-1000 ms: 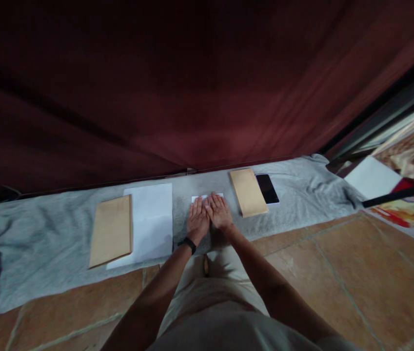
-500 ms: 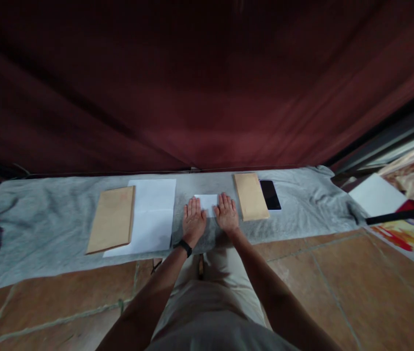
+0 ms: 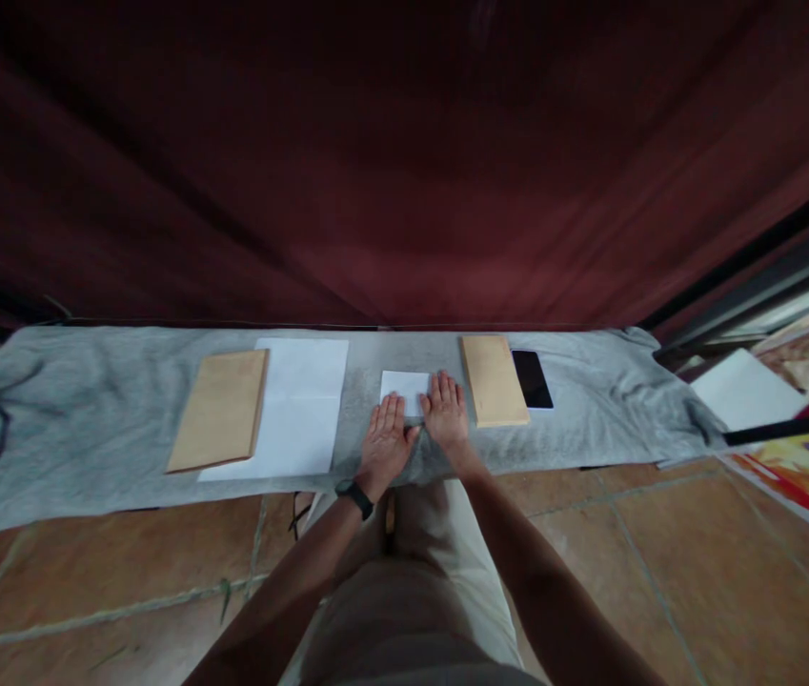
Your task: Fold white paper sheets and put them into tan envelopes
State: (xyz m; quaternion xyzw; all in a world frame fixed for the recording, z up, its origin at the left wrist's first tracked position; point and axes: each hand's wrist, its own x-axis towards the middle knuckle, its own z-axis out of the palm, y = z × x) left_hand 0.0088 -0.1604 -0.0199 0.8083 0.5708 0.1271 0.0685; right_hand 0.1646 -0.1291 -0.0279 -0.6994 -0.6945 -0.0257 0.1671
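Observation:
A small white piece of paper (image 3: 405,384), apparently folded, lies flat on the grey cloth (image 3: 361,381) in front of me. My left hand (image 3: 386,440) rests palm down with straight fingers, its fingertips on the paper's lower left part. At the paper's right edge, my right hand (image 3: 445,412) lies flat with its fingers stretched out. Neither hand grips anything. Right of my hands is a brown envelope (image 3: 495,381), with a dark-screened phone (image 3: 533,379) beside it. On the left, larger brown envelopes (image 3: 222,410) partly cover white paper sheets (image 3: 304,405).
A dark red curtain-like surface (image 3: 404,210) rises behind the cloth-covered surface. Tiled floor (image 3: 604,553) shows below its front edge. At the far right are a white sheet-like object (image 3: 747,391), a dark bar (image 3: 797,427) and a colourful printed sheet (image 3: 804,467).
My left hand has slid down from the paper's left edge to its lower left part, baring more of the paper. My right hand stays at the right edge. The view has shifted slightly.

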